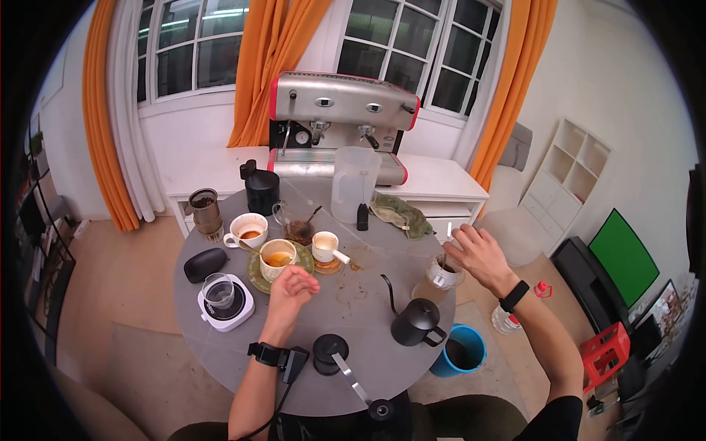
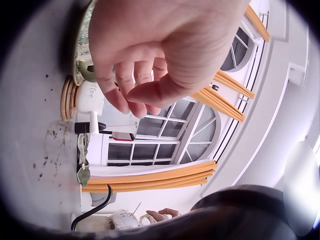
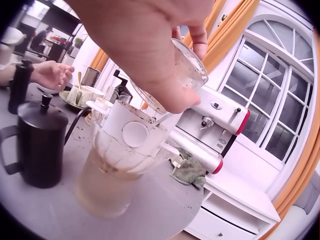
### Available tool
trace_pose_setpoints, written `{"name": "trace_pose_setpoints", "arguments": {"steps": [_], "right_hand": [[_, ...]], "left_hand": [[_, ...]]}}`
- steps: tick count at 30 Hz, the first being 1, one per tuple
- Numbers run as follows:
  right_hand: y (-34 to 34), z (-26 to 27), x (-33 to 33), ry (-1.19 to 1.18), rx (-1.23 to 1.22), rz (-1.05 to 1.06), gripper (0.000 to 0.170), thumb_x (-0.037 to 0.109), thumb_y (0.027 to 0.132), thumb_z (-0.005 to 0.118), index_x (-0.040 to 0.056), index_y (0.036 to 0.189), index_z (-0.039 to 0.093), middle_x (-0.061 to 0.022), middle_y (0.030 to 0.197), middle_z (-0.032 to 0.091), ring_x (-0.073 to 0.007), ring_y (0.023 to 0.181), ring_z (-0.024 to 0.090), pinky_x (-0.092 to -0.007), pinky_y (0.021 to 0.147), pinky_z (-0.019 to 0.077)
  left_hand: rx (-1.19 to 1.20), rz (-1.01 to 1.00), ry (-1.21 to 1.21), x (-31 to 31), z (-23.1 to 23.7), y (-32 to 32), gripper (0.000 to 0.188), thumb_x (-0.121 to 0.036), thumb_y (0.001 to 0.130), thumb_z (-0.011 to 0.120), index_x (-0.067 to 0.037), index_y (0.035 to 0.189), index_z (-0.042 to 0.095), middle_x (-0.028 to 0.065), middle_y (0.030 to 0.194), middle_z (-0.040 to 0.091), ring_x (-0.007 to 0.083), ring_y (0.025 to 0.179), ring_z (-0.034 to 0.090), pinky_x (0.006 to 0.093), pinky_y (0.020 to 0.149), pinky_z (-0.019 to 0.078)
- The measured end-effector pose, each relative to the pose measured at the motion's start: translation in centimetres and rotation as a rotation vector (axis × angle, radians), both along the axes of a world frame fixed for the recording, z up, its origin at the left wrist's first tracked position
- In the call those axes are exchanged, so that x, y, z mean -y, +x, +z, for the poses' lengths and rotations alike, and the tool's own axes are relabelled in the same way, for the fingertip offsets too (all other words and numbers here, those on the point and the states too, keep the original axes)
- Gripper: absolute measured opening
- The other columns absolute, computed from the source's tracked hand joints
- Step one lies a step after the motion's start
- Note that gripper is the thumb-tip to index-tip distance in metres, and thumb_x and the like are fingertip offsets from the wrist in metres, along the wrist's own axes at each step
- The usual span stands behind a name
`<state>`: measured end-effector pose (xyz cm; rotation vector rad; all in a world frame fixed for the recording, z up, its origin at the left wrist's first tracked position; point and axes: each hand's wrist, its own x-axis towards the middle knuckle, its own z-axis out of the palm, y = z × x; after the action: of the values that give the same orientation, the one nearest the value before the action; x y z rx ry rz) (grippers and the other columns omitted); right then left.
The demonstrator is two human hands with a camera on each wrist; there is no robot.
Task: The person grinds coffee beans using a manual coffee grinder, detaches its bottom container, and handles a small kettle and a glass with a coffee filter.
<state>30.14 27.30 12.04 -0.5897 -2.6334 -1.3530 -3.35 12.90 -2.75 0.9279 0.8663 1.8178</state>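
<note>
My right hand [image 1: 479, 259] grips a small clear cup [image 3: 189, 67], tilted, with dark specks stuck to its wall. It hangs right over a white drip bag [image 3: 131, 127] whose paper ears spread over a clear vessel [image 3: 107, 187] of cloudy brownish liquid. Dark bits cling inside the bag's rim. My left hand [image 1: 293, 292] hovers in front of a green plate [image 1: 257, 283], fingers loosely bent and holding nothing. On that plate stands a white cup [image 1: 271, 270] of amber liquid with a spoon. A small white handled cup [image 2: 90, 100] sits on a wooden coaster [image 2: 67, 97] nearby.
A black gooseneck kettle [image 1: 417, 323] stands left of the vessel, and a hand grinder [image 1: 330, 353] lies nearer me. A scale [image 1: 239, 312] bears a glass cup. Blue bucket [image 1: 478, 360] below the table's right edge; espresso machine [image 1: 338, 95] behind. Brown spills mark the tabletop.
</note>
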Motion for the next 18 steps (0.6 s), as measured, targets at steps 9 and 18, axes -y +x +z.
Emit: {"name": "trace_pose_setpoints", "arguments": {"steps": [9, 18], "right_hand": [[0.2, 0.4, 0.7, -0.231, -0.481, 0.024, 0.034, 0.008, 0.066, 0.068, 0.0126, 0.100, 0.064, -0.0059, 0.099, 0.054, -0.0238, 0.099, 0.054, -0.0337, 0.074, 0.0458], [-4.0, -1.9, 13.8, -1.237, -1.119, -0.048, 0.057, 0.023, 0.058, 0.089, 0.0037, 0.104, 0.060, -0.0025, 0.089, 0.060, -0.0142, 0.074, 0.058, -0.0268, 0.064, 0.0487]], "left_hand": [[-0.055, -0.020, -0.046, 0.1, -0.8, -0.5, 0.036, 0.019, 0.068, 0.050, -0.005, 0.095, 0.051, 0.0055, 0.089, 0.062, 0.0142, 0.086, 0.061, 0.0259, 0.078, 0.0502], [-0.059, -0.019, -0.095, 0.2, -0.7, 0.0, 0.033, 0.018, 0.069, 0.050, -0.005, 0.094, 0.051, 0.0051, 0.088, 0.062, 0.0135, 0.084, 0.061, 0.0257, 0.078, 0.0498]]}}
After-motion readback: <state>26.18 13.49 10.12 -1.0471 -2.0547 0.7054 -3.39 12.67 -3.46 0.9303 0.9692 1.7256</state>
